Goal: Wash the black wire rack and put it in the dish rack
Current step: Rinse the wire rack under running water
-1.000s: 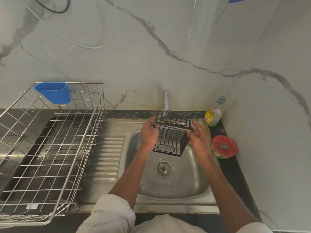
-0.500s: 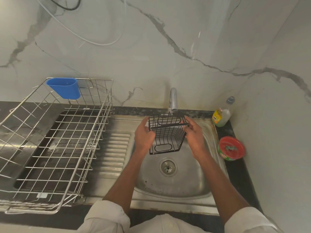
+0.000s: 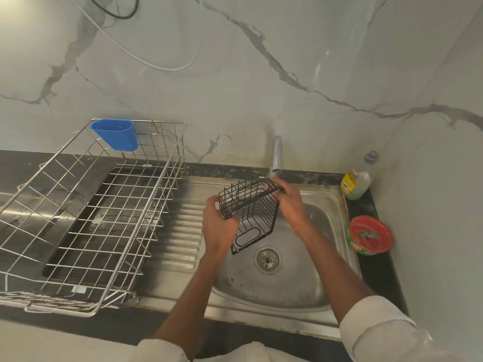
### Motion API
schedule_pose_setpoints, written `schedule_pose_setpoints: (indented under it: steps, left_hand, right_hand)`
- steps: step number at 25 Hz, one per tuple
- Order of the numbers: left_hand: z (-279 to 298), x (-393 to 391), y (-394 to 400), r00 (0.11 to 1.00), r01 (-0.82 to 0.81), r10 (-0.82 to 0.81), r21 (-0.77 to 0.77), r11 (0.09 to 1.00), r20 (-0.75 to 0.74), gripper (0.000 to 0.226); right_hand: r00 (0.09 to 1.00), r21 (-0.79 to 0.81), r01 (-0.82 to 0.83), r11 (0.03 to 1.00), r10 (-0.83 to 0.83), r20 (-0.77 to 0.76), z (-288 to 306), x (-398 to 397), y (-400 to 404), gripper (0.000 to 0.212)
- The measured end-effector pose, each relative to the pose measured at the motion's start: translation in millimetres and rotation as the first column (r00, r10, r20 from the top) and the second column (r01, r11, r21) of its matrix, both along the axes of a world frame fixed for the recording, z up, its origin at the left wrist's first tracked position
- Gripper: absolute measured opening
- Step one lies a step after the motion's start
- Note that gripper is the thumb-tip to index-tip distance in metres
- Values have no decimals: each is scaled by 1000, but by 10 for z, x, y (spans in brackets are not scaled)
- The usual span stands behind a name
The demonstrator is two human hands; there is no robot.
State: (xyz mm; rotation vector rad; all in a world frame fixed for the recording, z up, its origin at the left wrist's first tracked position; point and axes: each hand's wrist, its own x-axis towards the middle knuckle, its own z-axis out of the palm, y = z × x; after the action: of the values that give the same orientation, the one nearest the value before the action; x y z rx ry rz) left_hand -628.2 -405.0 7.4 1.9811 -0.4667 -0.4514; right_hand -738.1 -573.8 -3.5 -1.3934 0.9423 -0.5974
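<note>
I hold the black wire rack [image 3: 251,212], a small basket, tilted above the left part of the steel sink [image 3: 282,288], just below the tap [image 3: 277,155]. My left hand [image 3: 219,228] grips its lower left corner. My right hand [image 3: 290,205] grips its upper right rim near the tap. The large silver dish rack [image 3: 86,215] stands to the left on the drainboard, with nothing in it but a blue cup holder [image 3: 116,134] hung on its back rim.
A dish soap bottle [image 3: 356,180] stands at the sink's back right corner. A red-lidded green tub [image 3: 369,239] sits on the black counter right of the sink. The drain [image 3: 268,259] lies below the rack. Marble walls close the back and right.
The wire rack has shifted left from under the tap and tilted, its left end rising toward the drainboard. Both hands kept their hold and moved with it.
</note>
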Motion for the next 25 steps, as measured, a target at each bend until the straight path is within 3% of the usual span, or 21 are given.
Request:
schedule_pose_setpoints:
  steps: [7,14,25]
  left_hand:
    - [17,-129,66,1000,-17,17,-8,1000,5,78]
    - [-26,-86,-72,997,-41,39,-20,999,-69,91]
    - [-438,159,-412,973,197,-195,6,980,-121,69]
  right_hand:
    - [997,-140,-64,988,56,-62,18,264,-219,35]
    - [1000,-161,-22,987,24,6,-31,377,-400,22]
    - [988,-62,121,991,-126,-87,-79,-242,-300,29]
